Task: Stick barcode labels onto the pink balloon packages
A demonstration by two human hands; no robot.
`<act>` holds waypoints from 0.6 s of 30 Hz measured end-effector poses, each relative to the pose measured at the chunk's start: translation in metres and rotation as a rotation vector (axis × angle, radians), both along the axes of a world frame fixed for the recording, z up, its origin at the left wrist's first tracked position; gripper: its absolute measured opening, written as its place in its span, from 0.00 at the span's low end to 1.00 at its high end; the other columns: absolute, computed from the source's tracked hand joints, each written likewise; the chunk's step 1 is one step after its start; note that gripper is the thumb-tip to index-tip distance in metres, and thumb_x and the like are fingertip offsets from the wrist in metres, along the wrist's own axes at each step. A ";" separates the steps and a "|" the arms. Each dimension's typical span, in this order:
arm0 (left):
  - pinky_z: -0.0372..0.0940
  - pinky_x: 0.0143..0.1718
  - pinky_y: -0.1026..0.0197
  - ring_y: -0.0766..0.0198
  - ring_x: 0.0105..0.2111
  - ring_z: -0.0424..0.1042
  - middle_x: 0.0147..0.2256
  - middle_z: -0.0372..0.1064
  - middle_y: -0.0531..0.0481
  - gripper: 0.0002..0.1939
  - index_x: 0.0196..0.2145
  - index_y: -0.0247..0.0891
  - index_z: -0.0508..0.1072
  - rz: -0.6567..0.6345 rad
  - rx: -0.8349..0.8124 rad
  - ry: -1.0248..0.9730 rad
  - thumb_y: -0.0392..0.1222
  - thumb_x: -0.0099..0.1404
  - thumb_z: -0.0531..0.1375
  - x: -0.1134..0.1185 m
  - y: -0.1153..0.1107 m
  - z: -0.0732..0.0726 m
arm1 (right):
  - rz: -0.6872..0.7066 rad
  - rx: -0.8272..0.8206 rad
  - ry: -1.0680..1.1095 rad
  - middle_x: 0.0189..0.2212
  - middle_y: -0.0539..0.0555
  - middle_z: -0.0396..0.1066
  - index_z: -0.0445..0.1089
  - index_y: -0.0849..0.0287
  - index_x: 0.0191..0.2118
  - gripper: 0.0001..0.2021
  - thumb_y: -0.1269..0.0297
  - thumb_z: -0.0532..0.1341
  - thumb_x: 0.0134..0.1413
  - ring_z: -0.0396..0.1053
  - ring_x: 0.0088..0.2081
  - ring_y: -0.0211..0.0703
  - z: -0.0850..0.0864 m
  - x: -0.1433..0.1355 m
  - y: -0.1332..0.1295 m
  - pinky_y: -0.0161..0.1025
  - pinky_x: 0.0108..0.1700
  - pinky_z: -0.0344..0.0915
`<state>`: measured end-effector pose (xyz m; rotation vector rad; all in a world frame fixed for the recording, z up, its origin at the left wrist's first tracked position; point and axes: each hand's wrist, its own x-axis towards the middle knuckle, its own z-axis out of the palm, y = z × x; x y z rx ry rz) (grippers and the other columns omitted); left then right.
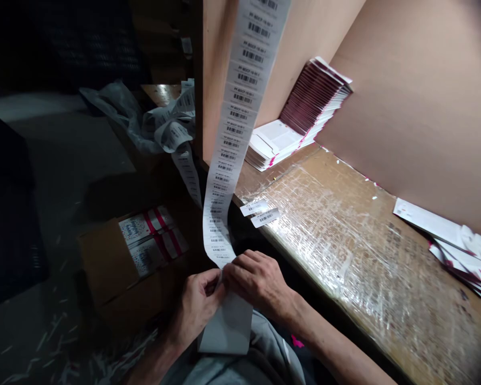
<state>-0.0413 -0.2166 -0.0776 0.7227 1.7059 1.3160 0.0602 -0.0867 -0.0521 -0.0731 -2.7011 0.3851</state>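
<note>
A long strip of white barcode labels (234,128) hangs down past the wooden panel and curves toward my lap. At its lower end my left hand (200,299) pinches the strip's left side. My right hand (256,280) closes its fingers on the strip right beside the left one, the fingertips almost meeting. Below the hands a blank white face (226,323) lies over my lap; I cannot tell whether it is the strip's back or a separate card. Two loose barcode labels (264,216) stick at the bench edge near my right hand.
A stack of folded white and maroon cartons (316,96) leans on the bench (324,230) by the panel. More flat cartons (465,251) lie at right. Left are a taped cardboard box (104,256), a tangled label strip (172,133) and paper scraps (64,342) on the floor.
</note>
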 end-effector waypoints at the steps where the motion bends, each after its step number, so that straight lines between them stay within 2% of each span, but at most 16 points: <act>1: 0.52 0.22 0.69 0.69 0.22 0.58 0.19 0.59 0.55 0.14 0.22 0.33 0.71 0.006 -0.004 -0.025 0.46 0.58 0.61 0.000 0.000 0.000 | -0.056 -0.080 0.038 0.24 0.51 0.70 0.72 0.59 0.31 0.12 0.66 0.55 0.64 0.65 0.25 0.36 -0.002 0.000 0.000 0.35 0.27 0.59; 4: 0.57 0.23 0.69 0.67 0.23 0.63 0.22 0.67 0.53 0.15 0.26 0.32 0.75 0.059 -0.021 -0.151 0.50 0.57 0.63 -0.003 -0.003 -0.003 | -0.327 -0.418 0.202 0.27 0.51 0.72 0.71 0.59 0.33 0.09 0.66 0.56 0.63 0.69 0.26 0.35 0.000 0.007 0.011 0.31 0.27 0.64; 5: 0.58 0.23 0.69 0.66 0.24 0.65 0.23 0.69 0.51 0.16 0.27 0.33 0.75 0.084 -0.023 -0.195 0.51 0.56 0.64 -0.005 -0.004 -0.006 | -0.427 -0.475 0.267 0.28 0.51 0.73 0.71 0.58 0.35 0.08 0.65 0.56 0.63 0.70 0.26 0.35 0.003 0.012 0.020 0.31 0.28 0.66; 6: 0.60 0.24 0.68 0.66 0.24 0.66 0.25 0.71 0.50 0.17 0.28 0.33 0.76 0.108 -0.022 -0.230 0.52 0.55 0.65 -0.007 -0.005 -0.009 | -0.508 -0.470 0.332 0.29 0.50 0.73 0.71 0.58 0.35 0.07 0.65 0.57 0.63 0.70 0.25 0.35 0.006 0.017 0.030 0.31 0.28 0.67; 8: 0.62 0.25 0.68 0.65 0.25 0.69 0.26 0.73 0.49 0.17 0.29 0.33 0.76 0.136 -0.016 -0.273 0.53 0.55 0.66 -0.010 -0.009 -0.016 | -0.585 -0.284 0.448 0.31 0.50 0.73 0.71 0.57 0.37 0.05 0.66 0.58 0.62 0.70 0.23 0.33 0.014 0.028 0.053 0.31 0.27 0.67; 11: 0.64 0.27 0.67 0.64 0.27 0.71 0.29 0.75 0.48 0.18 0.33 0.34 0.77 0.146 -0.006 -0.334 0.54 0.56 0.66 -0.014 -0.013 -0.023 | -0.455 0.161 0.427 0.35 0.53 0.75 0.73 0.57 0.40 0.05 0.70 0.61 0.59 0.73 0.27 0.34 0.015 0.043 0.082 0.30 0.29 0.68; 13: 0.65 0.27 0.67 0.63 0.27 0.71 0.30 0.76 0.47 0.19 0.35 0.34 0.77 0.155 -0.019 -0.359 0.54 0.55 0.67 -0.015 -0.013 -0.024 | -0.314 0.348 0.321 0.37 0.54 0.76 0.72 0.57 0.44 0.08 0.72 0.61 0.59 0.74 0.31 0.36 0.006 0.048 0.093 0.30 0.32 0.68; 15: 0.65 0.26 0.67 0.63 0.27 0.71 0.29 0.76 0.47 0.20 0.35 0.33 0.77 0.162 -0.037 -0.368 0.55 0.55 0.67 -0.014 -0.012 -0.022 | -0.210 0.416 0.239 0.38 0.56 0.77 0.72 0.58 0.46 0.09 0.73 0.59 0.61 0.75 0.33 0.38 -0.004 0.050 0.097 0.32 0.34 0.68; 18: 0.65 0.26 0.67 0.63 0.27 0.71 0.29 0.77 0.46 0.22 0.35 0.33 0.78 0.164 -0.039 -0.373 0.56 0.54 0.68 -0.013 -0.010 -0.018 | -0.153 0.442 0.169 0.37 0.57 0.76 0.71 0.60 0.46 0.09 0.74 0.58 0.62 0.74 0.35 0.40 -0.015 0.050 0.096 0.35 0.38 0.69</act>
